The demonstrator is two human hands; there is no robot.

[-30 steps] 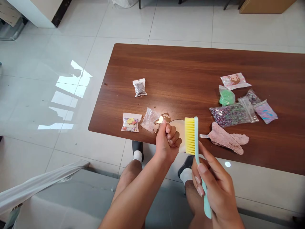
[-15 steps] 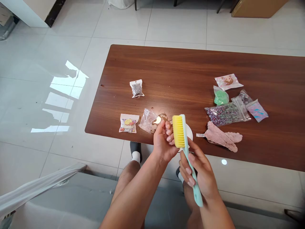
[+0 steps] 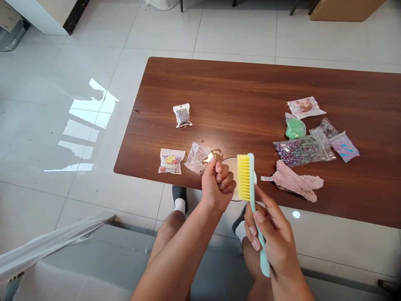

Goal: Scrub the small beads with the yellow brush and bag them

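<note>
My right hand (image 3: 272,234) is wrapped round the pale blue handle of a brush (image 3: 244,177). The brush stands nearly upright, its yellow bristles facing left. Just left of the bristles, apart from them, my left hand (image 3: 218,188) is closed with the fingers curled in and the thumb up; whatever it may hold is hidden. Behind the hands lies a white round plate or disc (image 3: 231,165), partly covered by them. Beyond my left hand, a clear bag with pale pink contents (image 3: 196,159) rests by a puddle of liquid (image 3: 216,154) on the brown table (image 3: 232,96).
On the left are a cartoon-printed packet (image 3: 171,161) and a small packet of grey beads (image 3: 182,116). To the right lie a pink fluffy cloth (image 3: 296,179), a bag of dark beads (image 3: 302,150), a green bag (image 3: 295,127) and several other small packets. A grey seat (image 3: 94,259) is below.
The brush and my right hand have moved right, away from my left hand. My left fingers have curled in further. The whole view has shifted slightly.
</note>
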